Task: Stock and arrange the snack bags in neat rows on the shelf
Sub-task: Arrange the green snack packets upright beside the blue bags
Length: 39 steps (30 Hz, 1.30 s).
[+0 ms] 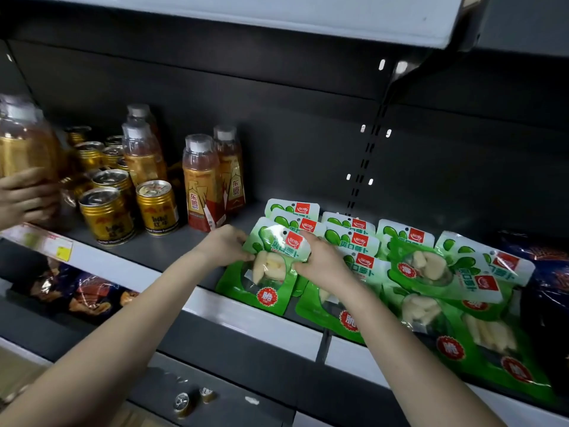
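A green snack bag (pixel 267 272) lies at the shelf (pixel 160 248) front, heading the leftmost row. The left hand (pixel 226 245) pinches its left edge; the right hand (pixel 320 260) grips its right edge, folding the top. More bags (pixel 431 272) overlap in rows to the right. Bottles (pixel 203 183) and gold cans (pixel 157 208) stand left, where another person's hand (pixel 21 195) holds a bottle.

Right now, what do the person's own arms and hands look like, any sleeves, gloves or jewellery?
Both arms are bare all the way to the bottom edge of the picture, with no sleeves showing. The left hand and the right hand wear no gloves. No watch, bracelet or ring shows on either wrist or on the fingers that can be seen.
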Motion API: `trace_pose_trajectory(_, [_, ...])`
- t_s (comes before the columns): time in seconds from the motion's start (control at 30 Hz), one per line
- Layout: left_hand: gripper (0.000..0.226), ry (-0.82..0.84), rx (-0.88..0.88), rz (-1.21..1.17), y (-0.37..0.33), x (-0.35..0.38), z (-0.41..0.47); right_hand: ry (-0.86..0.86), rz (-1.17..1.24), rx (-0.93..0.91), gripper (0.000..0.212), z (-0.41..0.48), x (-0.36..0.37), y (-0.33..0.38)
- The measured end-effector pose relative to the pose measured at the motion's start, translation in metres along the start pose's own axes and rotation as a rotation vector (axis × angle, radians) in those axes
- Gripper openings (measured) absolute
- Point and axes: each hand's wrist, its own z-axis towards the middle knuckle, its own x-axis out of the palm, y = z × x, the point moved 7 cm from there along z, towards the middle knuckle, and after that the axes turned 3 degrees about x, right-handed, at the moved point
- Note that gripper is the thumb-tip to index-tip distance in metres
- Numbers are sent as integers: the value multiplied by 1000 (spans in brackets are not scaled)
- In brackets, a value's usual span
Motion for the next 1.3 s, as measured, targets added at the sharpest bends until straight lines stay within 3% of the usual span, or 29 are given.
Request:
trace_pose_trajectory(0.13, [54,4,2,61,0,-2,-1,-82,-206,-139,74,-5,4,16])
trace_pose_trajectory(0.23, [50,39,-1,83,3,2,1,-17,-362,-210,56,-6,18,21])
trace_pose_trajectory(0.53, [49,47,0,-5,4,-3,1,17,-289,-152,48,-10,18,11])
trace_pose_trajectory(0.7, [34,-282,31,-35,-8,-25,5,-29,-252,-152,48,-13,3,9])
trace_pose_trajectory(0.8, [18,-442,100,107,-32,-30,4,-109,-222,-122,46,-17,-13,0])
trace_pose_trajectory(0.9, [22,-535,178,190,-64,-28,5,-136,-214,-60,46,-25,-27,-16])
trace_pose_trajectory(1.3, [23,-100,491,4,-201,87,16,-374,-216,195,48,-76,-95,-114])
